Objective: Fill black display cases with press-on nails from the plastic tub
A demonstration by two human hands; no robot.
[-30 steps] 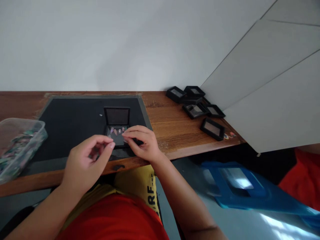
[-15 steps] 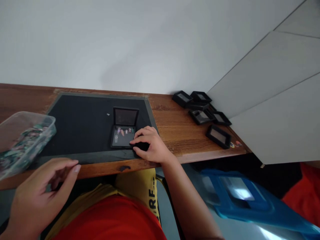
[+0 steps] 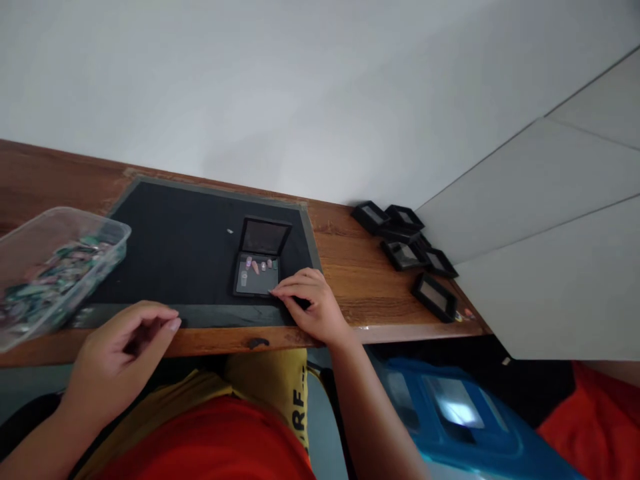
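Black plastic: one small case, lying on the dark mat near its right side, in front of the person. Its lid stands raised at the back, which leaves the tray uncovered to both hands.

Small nail-shaped pieces: several, pink, purple and green, in a row along the back of the tray; one paler piece sits apart at the left. The spacing looks deliberate, perhaps so that none overlaps another.

Right hand: at the case's front right corner, thumb and fingers drawn together. Whether they pinch a small piece or merely steady the corner, I cannot tell.

Left hand: above the table's front edge, clear of the case, thumb and forefinger tips nearly meeting. Whether anything is between them, I cannot tell.

Clear plastic tub: at the left, heaped with mixed small items; presumably set there for the left hand's easy reach.

Black window boxes: a loose group on the wooden table, to the right, probably kept off the mat to save working room.
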